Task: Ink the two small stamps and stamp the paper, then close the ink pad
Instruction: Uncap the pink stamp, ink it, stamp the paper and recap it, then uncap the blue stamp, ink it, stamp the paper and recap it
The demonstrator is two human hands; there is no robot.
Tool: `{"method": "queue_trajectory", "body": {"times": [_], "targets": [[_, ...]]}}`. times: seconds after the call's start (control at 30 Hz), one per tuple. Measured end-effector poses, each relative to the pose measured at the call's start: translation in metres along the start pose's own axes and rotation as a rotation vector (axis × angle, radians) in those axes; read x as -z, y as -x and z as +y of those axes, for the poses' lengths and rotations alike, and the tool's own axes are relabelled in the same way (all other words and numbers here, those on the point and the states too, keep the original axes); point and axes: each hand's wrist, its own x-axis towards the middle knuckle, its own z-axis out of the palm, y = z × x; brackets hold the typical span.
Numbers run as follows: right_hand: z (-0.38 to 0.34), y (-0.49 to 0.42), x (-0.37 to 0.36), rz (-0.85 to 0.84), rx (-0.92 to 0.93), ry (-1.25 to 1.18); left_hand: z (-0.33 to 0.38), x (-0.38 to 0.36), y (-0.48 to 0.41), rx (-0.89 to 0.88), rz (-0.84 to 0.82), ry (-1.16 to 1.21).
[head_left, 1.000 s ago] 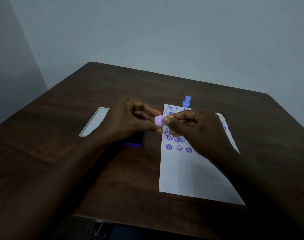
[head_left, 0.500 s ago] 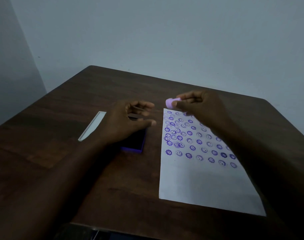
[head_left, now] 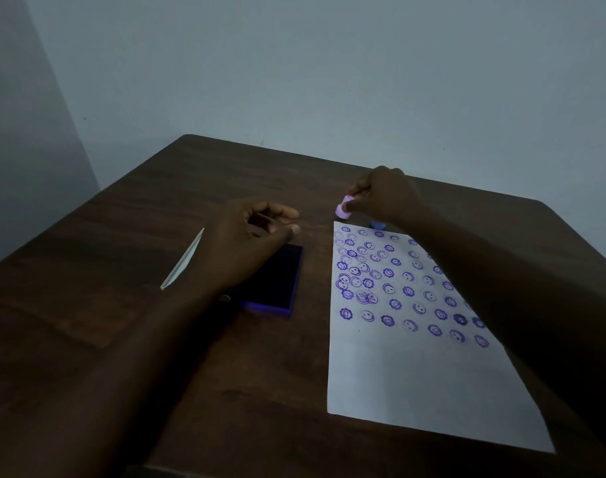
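Note:
My right hand point(head_left: 384, 194) pinches a small lilac stamp point(head_left: 343, 208) just beyond the top left corner of the white paper point(head_left: 422, 381), low over the table. A blue stamp point(head_left: 377, 224) peeks out from under that hand at the paper's top edge. The paper's upper half carries several rows of purple smiley and flower prints. My left hand point(head_left: 256, 236) hovers with loosely curled, parted fingers over the far end of the open purple ink pad point(head_left: 277, 281), holding nothing. The pad's clear lid point(head_left: 183, 260) lies apart, to the left.
All of this sits on a dark wooden table point(head_left: 122, 339) set against a pale wall; its far edge runs just behind my right hand. My forearms cross the near half of the table.
My hands came apart: the right one carried the lilac stamp away from the left and down to the paper's top left corner. The left hand stayed over the ink pad.

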Motion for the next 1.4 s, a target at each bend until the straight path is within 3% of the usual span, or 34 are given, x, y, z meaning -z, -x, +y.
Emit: {"method": "queue_trajectory", "body": {"times": [0.4,0.57,0.67,0.83,1.0,1.1,1.17,1.3,1.4], "targets": [[0.003,0.001,-0.005,0.041,0.028,0.214,0.001,0.000,-0.001,-0.028,0.015,-0.012],[0.021,0.004,0.022,0.111,-0.104,0.055,-0.002,-0.002,-0.002,-0.020,0.018,0.017],[0.036,0.009,0.031,0.035,-0.148,-0.013,-0.001,-0.003,-0.003,-0.024,0.018,0.018],[0.044,0.015,0.025,-0.084,-0.133,-0.044,-0.005,-0.002,-0.003,0.010,0.001,0.020],[0.043,0.019,0.020,-0.060,-0.089,-0.046,-0.008,0.001,-0.003,0.010,-0.032,0.050],[0.029,0.027,0.027,0.108,-0.041,-0.197,-0.007,0.001,-0.004,0.027,-0.039,0.083],[0.012,0.038,0.031,0.119,-0.054,-0.520,-0.005,0.001,-0.004,0.058,-0.036,0.146],[-0.021,0.066,0.022,-0.208,-0.116,-0.921,0.004,0.002,-0.001,0.048,-0.064,0.316],[-0.036,0.079,0.010,-0.295,-0.118,-1.036,0.009,0.002,0.001,0.024,-0.083,0.348]]}}
